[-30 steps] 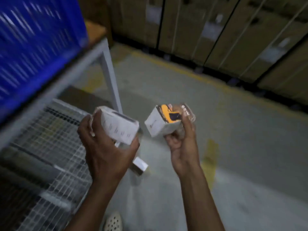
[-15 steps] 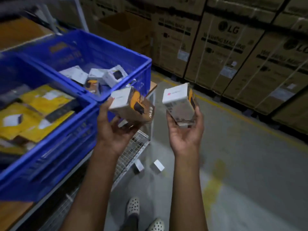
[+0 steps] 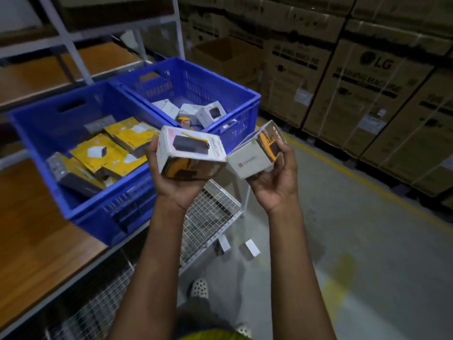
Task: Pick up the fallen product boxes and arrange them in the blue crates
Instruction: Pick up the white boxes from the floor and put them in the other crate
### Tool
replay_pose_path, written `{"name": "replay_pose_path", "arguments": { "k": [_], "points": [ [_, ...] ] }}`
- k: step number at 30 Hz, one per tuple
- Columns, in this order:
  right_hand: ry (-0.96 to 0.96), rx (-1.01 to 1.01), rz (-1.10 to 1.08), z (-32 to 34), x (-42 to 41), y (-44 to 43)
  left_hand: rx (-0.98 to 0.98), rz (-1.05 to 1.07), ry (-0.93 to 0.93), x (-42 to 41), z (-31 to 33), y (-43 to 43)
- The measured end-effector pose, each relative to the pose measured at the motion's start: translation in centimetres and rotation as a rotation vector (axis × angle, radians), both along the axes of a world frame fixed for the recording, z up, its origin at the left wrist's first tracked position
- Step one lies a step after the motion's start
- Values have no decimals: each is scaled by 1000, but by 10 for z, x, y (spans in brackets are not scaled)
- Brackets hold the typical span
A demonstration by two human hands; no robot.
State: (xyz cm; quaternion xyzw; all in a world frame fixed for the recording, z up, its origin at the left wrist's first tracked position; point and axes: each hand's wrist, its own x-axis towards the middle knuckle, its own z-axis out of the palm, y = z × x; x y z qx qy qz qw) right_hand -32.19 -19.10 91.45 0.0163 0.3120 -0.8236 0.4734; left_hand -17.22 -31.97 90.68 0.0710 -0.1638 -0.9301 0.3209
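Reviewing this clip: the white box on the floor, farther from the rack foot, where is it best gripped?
Likely from above, pinching its two opposite side faces: the white box lies flat on the floor, top face exposed, while a second box and the wire rack crowd its left.

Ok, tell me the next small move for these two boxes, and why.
Probably reach the left hand forward and lower its box into the far blue crate. That crate sits just beyond both hands and holds similar small white boxes; the near crate holds yellow packs. The right hand grips a second box for afterwards.
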Motion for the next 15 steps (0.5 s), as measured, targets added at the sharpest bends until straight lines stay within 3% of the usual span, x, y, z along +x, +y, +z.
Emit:
{"name": "replay_pose_path", "arguments": {
  "k": [3,6,11,15],
  "points": [
    [-89,6,-154,7,-3,-4,44,189,-126,6,7,-10],
    [-46,45,-234,3,-12,-14,1,469,-342,8,16,-23],
    [134,228,-295,-13,-19,-45,-295,853,-590,-2,12,-46],
    [369,255,-441,-21,-21,-81,-812,978,-699,-17,0,-84]
  ]
}}
